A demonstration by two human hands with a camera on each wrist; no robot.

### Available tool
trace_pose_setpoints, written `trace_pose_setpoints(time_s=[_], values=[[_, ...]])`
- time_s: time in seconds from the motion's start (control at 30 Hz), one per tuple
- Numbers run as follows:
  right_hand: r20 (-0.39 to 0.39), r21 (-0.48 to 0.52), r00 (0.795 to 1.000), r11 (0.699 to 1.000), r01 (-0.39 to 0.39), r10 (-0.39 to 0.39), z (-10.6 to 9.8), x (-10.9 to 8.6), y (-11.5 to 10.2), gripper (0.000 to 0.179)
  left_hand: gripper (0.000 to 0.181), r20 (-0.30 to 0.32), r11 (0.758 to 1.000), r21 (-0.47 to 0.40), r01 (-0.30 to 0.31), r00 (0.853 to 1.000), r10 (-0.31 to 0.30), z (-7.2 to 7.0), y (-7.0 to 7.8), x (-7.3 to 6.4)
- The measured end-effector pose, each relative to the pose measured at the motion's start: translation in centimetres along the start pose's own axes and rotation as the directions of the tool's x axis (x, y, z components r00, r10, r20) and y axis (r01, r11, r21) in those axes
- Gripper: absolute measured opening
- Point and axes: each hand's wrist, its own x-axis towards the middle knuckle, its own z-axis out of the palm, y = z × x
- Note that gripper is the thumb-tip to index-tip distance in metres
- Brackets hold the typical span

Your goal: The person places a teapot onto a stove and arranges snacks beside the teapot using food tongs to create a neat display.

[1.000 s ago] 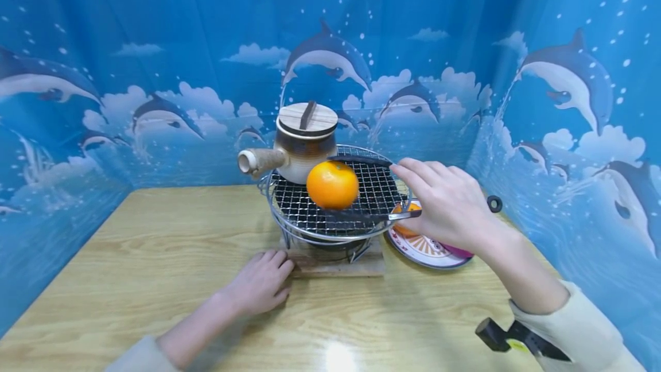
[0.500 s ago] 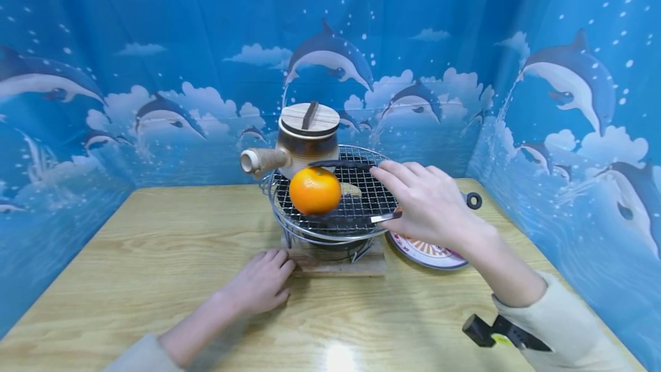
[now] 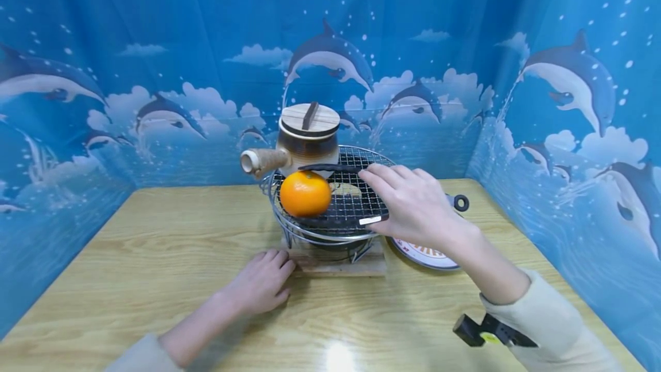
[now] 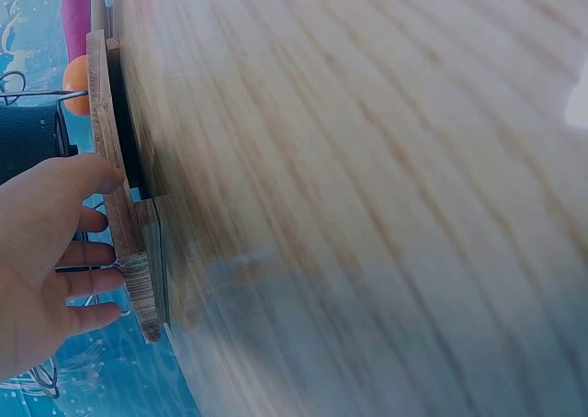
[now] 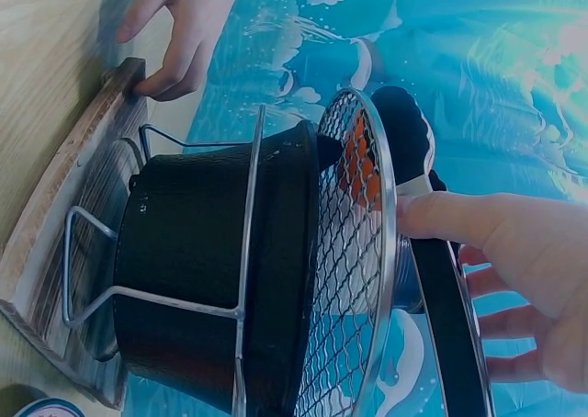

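My right hand (image 3: pixel 418 202) grips black-and-silver tongs (image 3: pixel 330 167), with its thumb on one arm and fingers on the other. Between the tongs' tips is an orange (image 3: pixel 305 194) with a small green stem. It is over the left part of the round wire mesh (image 3: pixel 369 188); whether it touches the wires I cannot tell. The mesh tops a black stove (image 5: pixel 207 261) standing on a wooden board (image 3: pixel 335 268). My left hand (image 3: pixel 260 281) rests at the board's left end, thumb and fingers touching its edge in the left wrist view.
A clay pot (image 3: pixel 310 148) with a wooden lid stands on the mesh's back left, its handle pointing left. A patterned plate (image 3: pixel 431 258) is right of the stove. In the left wrist view an orange fruit (image 4: pixel 77 88) and a pink item (image 4: pixel 76 17) show beyond the board.
My right hand has moved left with the tongs, carrying the orange from the mesh's middle to its left side and slightly lower. My left hand has stayed at the board.
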Motion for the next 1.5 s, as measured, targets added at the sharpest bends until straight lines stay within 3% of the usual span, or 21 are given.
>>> trace_pose_setpoints(time_s=[0.17,0.67,1.2,1.5], values=[[0.007,-0.005,1.000,1.000,0.005,-0.005,0.0,0.2,-0.1,0.084,0.038,-0.025,1.000,-0.001,-0.003,1.000,0.003,0.1,0.0,0.0],[0.052,-0.004,0.998,1.000,-0.019,0.019,-0.1,0.8,-0.2,0.085,0.038,0.010,1.000,-0.004,0.006,1.000,-0.006,-0.3,0.2,0.0],[0.096,-0.007,0.995,1.000,-0.026,0.026,-0.2,1.0,-0.4,0.086,0.036,0.010,1.000,-0.005,0.016,1.000,-0.016,0.2,0.0,0.0],[0.076,-0.014,0.997,1.000,-0.006,0.007,-0.1,1.1,-0.7,0.085,0.037,0.008,1.000,0.002,0.014,1.000,-0.014,0.2,0.1,0.0]])
